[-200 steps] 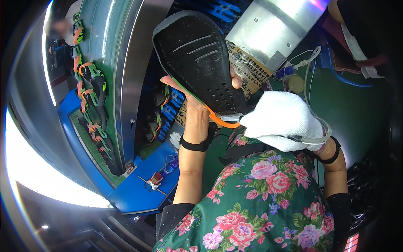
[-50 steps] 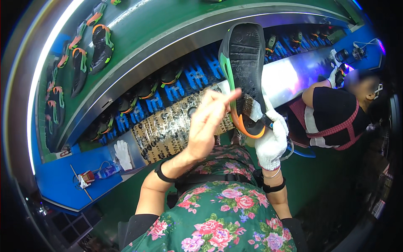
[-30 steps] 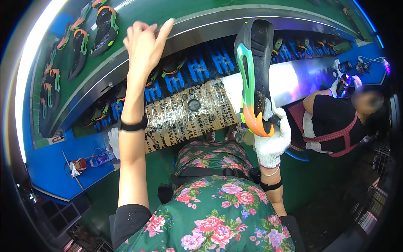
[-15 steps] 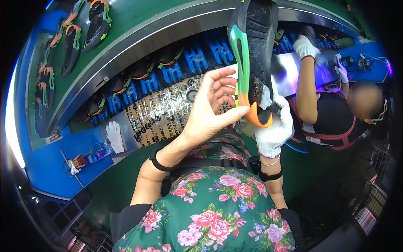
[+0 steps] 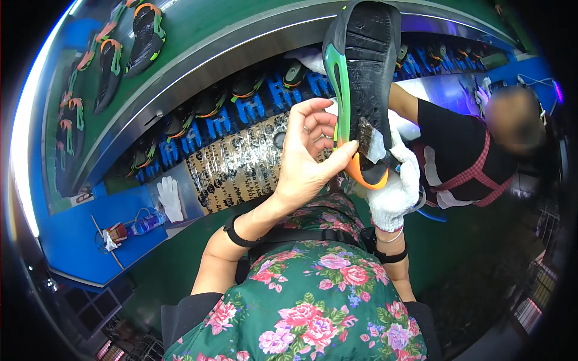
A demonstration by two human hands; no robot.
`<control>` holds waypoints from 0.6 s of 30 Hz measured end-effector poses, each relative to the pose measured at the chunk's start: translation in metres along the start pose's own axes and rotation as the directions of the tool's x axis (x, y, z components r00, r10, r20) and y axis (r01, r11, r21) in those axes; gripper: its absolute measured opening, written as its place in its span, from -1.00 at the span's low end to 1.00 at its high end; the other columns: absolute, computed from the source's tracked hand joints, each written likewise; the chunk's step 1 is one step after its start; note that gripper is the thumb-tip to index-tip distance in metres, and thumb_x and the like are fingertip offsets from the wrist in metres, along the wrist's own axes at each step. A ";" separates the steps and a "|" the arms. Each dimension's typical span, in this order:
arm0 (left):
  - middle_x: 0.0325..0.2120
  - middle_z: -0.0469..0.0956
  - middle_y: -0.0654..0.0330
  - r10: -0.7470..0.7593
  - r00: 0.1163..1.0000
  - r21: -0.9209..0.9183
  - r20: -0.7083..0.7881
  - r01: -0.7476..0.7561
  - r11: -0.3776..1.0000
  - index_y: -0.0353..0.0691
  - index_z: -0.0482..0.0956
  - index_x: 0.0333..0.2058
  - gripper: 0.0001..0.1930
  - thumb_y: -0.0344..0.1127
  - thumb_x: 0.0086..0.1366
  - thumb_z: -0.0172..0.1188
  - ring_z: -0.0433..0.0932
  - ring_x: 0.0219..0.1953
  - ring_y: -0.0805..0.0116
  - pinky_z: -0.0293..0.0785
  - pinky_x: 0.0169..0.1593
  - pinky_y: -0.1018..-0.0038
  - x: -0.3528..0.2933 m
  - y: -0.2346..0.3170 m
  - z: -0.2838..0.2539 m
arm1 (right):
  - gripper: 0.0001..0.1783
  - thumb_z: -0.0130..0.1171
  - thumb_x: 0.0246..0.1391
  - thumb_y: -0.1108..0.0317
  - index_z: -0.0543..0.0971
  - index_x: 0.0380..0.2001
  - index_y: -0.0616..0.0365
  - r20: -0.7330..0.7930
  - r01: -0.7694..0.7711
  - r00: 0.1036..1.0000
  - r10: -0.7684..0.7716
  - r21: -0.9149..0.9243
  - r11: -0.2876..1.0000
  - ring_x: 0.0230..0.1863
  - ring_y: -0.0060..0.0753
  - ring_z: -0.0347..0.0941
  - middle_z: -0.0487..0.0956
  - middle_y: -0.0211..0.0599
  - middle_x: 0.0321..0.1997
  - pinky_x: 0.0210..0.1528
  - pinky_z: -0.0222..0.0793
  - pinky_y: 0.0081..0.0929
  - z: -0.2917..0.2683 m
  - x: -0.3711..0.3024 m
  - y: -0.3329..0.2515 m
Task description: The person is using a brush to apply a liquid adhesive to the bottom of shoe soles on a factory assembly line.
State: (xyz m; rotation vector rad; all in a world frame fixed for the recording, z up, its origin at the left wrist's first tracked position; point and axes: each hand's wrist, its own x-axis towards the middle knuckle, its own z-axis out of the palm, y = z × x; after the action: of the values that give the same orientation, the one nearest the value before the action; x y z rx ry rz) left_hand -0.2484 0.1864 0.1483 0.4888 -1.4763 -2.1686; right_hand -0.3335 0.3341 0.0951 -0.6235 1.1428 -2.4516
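Both hands are at the same shoe sole (image 5: pixel 364 72), held up in the air over the front of the workbench, wide end pointing away. Right hand (image 5: pixel 394 195), in a white glove, is wrapped round the orange end and looks like it's carrying the weight. Left hand (image 5: pixel 303 165) is bare, thumb touching the orange edge and fingers curled along the green side; can't tell if it's actually gripping.

As for progress, I'd call it mid-job on this one. Its green-and-orange side trim is already on the black body, but what looks like a brush (image 5: pixel 365 132) with a whitish bit (image 5: pixel 377 147) is lying over the narrow end, so it doesn't look finished. Can't tell how much of the surface has been covered.

This sole hasn't been put down yet either. Similar soles (image 5: pixel 147 39) lie on the green belt (image 5: pixel 198 33) up left, and other shoe pieces (image 5: pixel 247 87) sit by the blue holders (image 5: pixel 250 110). No clue which of those are done.
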 end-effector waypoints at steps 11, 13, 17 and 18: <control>-0.16 0.54 0.05 0.460 0.870 0.028 -0.178 -0.463 0.886 -0.44 0.31 0.20 -0.57 -0.19 0.56 -0.03 0.58 -0.05 0.18 0.51 0.03 0.30 0.059 0.067 -0.040 | -0.61 -0.12 0.40 0.24 0.49 0.03 0.34 -0.095 -0.080 0.993 0.068 -0.121 0.989 0.42 0.07 0.31 0.30 0.11 0.47 0.52 0.14 0.06 -0.011 -0.030 -0.001; -0.29 0.59 0.10 0.530 0.836 0.154 -0.142 -0.510 0.846 -0.47 0.47 0.05 -0.71 -0.40 0.46 0.15 0.63 -0.22 0.26 0.56 -0.07 0.37 0.095 0.082 -0.077 | -0.61 -0.12 0.41 0.23 0.49 0.04 0.33 -0.190 -0.101 0.978 0.082 -0.091 0.991 0.40 0.04 0.33 0.34 0.09 0.44 0.50 0.16 0.04 -0.010 -0.034 0.000; -0.26 0.73 0.11 0.765 0.642 0.832 0.051 -0.450 0.323 -0.40 0.68 -0.05 -0.70 -0.29 0.37 0.30 0.70 -0.20 0.23 0.54 0.02 0.39 0.173 0.101 -0.168 | -0.60 -0.10 0.41 0.22 0.51 0.07 0.30 -0.253 -0.138 0.958 0.133 -0.002 0.990 0.35 -0.04 0.39 0.45 0.04 0.35 0.45 0.21 -0.02 -0.013 -0.032 0.004; -0.11 0.71 0.05 0.713 0.645 0.960 0.275 -0.230 -0.163 -0.31 0.70 -0.01 -0.66 -0.19 0.39 0.26 0.67 -0.07 0.00 0.54 0.08 0.23 0.181 0.108 -0.191 | -0.60 -0.10 0.41 0.22 0.51 0.07 0.30 -0.247 -0.141 0.959 0.136 -0.001 0.990 0.35 -0.04 0.39 0.45 0.04 0.35 0.45 0.21 -0.02 -0.012 -0.031 0.004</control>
State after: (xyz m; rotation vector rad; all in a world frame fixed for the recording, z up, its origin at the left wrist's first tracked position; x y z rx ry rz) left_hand -0.2768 -0.0953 0.1756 0.5140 -2.2027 -0.0334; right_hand -0.3134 0.3541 0.0775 -0.2366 1.2568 -2.4487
